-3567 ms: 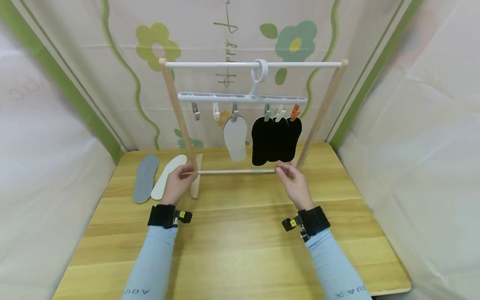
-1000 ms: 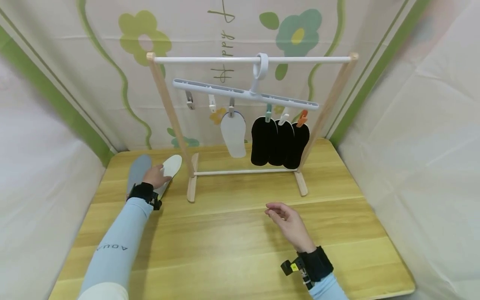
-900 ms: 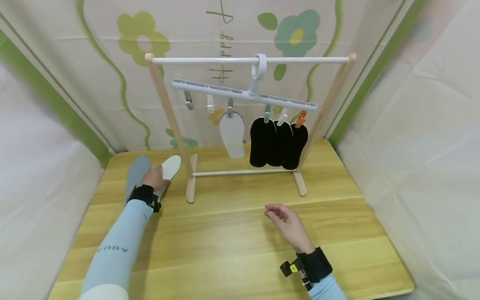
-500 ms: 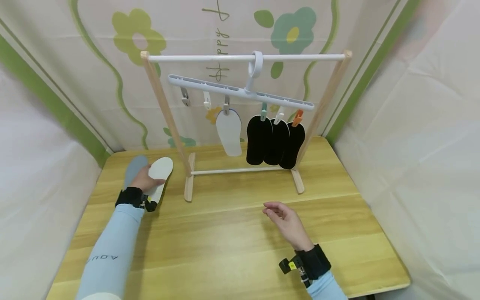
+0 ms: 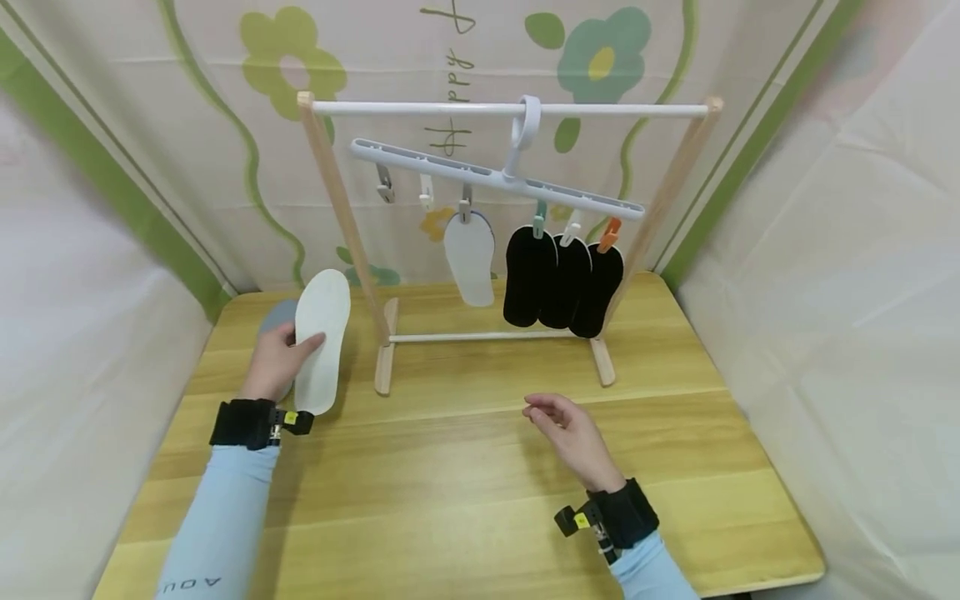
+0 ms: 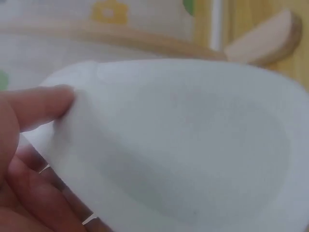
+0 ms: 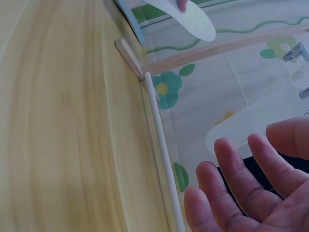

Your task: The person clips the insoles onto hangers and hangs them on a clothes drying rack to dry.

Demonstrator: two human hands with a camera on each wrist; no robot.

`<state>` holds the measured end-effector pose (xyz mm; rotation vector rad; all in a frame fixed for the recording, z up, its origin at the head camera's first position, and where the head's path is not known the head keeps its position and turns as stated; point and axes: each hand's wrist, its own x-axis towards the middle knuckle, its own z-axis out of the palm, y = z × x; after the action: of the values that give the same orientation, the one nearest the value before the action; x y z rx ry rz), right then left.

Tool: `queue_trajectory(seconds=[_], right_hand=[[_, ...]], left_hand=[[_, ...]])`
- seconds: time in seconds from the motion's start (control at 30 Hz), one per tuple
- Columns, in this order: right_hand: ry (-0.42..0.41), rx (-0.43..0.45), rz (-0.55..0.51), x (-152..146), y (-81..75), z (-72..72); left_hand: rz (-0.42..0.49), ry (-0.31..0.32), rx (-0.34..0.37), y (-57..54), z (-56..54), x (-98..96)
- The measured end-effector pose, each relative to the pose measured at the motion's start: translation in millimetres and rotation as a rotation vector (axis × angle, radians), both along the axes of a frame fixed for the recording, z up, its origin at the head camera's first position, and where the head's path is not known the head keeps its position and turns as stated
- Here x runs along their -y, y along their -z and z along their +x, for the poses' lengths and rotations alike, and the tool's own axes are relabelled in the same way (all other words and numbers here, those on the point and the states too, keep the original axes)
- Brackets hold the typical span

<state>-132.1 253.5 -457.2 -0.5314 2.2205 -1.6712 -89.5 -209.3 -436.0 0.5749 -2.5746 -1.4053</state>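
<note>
It's lifted! The left hand (image 5: 274,363) pinches the white foot-shaped insole (image 5: 323,312), now off the wood-grain tabletop (image 5: 442,475) below that hand, seemingly free to move; the right hand (image 5: 574,440) hangs loosely curved, holding nothing.

A plain white insole (image 5: 334,343) is held raised at the left of the rack, its long axis nearly upright in the head view and its broad face turned toward the viewer. It is pinched along its left edge by the left hand (image 5: 274,365), the thumb being laid across the face and the fingers tucked behind. A grey-blue insole (image 5: 279,313) is partly hidden behind that hand on the tabletop (image 5: 450,483). Three overlapping black insoles (image 5: 531,275) are suspended from a tilted hanger (image 5: 498,177); nearer the viewer, the right hand (image 5: 577,442) is held apart from them, fingers loosely bent.
</note>
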Motion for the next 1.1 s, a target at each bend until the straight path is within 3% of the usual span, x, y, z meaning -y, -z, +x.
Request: queue_trajectory(seconds=[0.2, 0.47, 0.7, 0.9, 1.1], right_hand=[[-0.036, -0.049, 0.026, 9, -36.7, 1.1], [-0.087, -0.179, 0.029, 22, -76.7, -11.7], [-0.148, -0.33, -0.044, 39, -90.2, -43.9], [-0.192, -0.399, -0.078, 65, -129.0, -51.2], [-0.224, -0.466, -0.066, 94, -155.6, -61.4]], left_hand=[[0.005, -0.001, -0.1, -17.0, 13.9, -30.6], [0.019, 0.062, -0.214, -22.8, 18.4, -69.4], [0.055, 0.094, -0.219, -20.8, 24.7, -93.6], [0.089, 0.112, -0.216, -20.5, 26.2, -108.5], [0.112, 0.141, -0.213, -15.7, 23.3, -119.3]])
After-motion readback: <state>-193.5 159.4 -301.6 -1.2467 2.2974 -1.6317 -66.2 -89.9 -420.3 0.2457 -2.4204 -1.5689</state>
